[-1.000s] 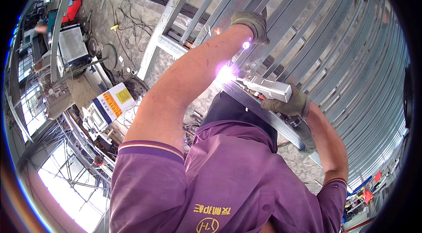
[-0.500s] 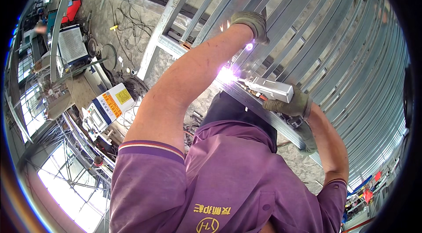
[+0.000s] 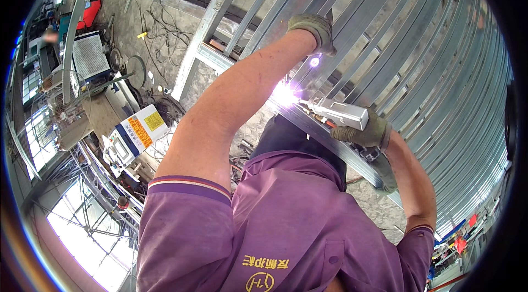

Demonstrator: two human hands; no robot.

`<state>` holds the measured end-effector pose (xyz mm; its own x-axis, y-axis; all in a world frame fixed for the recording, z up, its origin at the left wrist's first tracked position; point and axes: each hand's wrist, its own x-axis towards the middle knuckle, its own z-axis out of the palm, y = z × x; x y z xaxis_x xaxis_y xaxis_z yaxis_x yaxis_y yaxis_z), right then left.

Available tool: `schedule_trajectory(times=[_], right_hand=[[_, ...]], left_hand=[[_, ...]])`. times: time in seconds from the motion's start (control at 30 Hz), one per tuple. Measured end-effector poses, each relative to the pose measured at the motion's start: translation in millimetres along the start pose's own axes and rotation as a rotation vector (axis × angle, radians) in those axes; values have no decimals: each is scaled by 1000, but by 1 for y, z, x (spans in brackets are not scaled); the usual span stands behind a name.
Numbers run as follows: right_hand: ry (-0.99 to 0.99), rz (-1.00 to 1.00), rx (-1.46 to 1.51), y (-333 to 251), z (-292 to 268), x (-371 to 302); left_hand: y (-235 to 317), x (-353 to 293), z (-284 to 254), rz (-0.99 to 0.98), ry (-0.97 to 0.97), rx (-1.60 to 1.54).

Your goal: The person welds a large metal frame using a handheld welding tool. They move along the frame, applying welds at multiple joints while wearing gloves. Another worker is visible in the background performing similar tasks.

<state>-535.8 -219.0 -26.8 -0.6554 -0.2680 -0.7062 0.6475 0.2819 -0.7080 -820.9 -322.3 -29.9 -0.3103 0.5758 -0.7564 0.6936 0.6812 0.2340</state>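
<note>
Far left of my remote view: loose cables [image 3: 165, 36] on the floor; below them a white-and-blue boxed machine [image 3: 144, 131] with orange and yellow labels.

Centre: white-violet welding arc [image 3: 286, 95] at the near rail [image 3: 345, 151] of the metal frame, lying under both hands. Glare hides the joint. Step in hand, as I judge it: welding a bar to that rail.

Left gloved hand [image 3: 312, 32] rests over the bars just beyond the arc; fingers bend out of sight, so I cannot tell how far open they are or whether they grip anything.

Right of the arc: welding torch [image 3: 338, 112], tip to the glare. Right gloved hand [image 3: 366, 129] wraps its body, fingers closed around it.

Next move, I reckon, calls for a steady right wrist and slow tip travel along the seam.
</note>
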Motion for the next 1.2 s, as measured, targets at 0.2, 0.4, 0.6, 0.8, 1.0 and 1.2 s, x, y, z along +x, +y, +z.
schedule_trajectory(times=[0.2, 0.4, 0.6, 0.8, 1.0, 1.2], right_hand=[[7, -9, 10, 2, 0, -1], [6, 9, -27, 7, -1, -2], [10, 15, -4, 0, -1, -4], [29, -32, 39, 12, 2, -5], [6, -3, 59, 9, -1, -6], [22, -16, 58, 14, 0, -7]], left_hand=[[-1, 0, 1, -7, 0, -18], [0, -1, -3, -9, -24, -10], [-1, 1, 0, -10, -26, -15], [-3, 2, 0, -6, -29, -14], [-5, 4, 3, -12, -18, -66], [-5, 5, 3, -17, -21, -66]])
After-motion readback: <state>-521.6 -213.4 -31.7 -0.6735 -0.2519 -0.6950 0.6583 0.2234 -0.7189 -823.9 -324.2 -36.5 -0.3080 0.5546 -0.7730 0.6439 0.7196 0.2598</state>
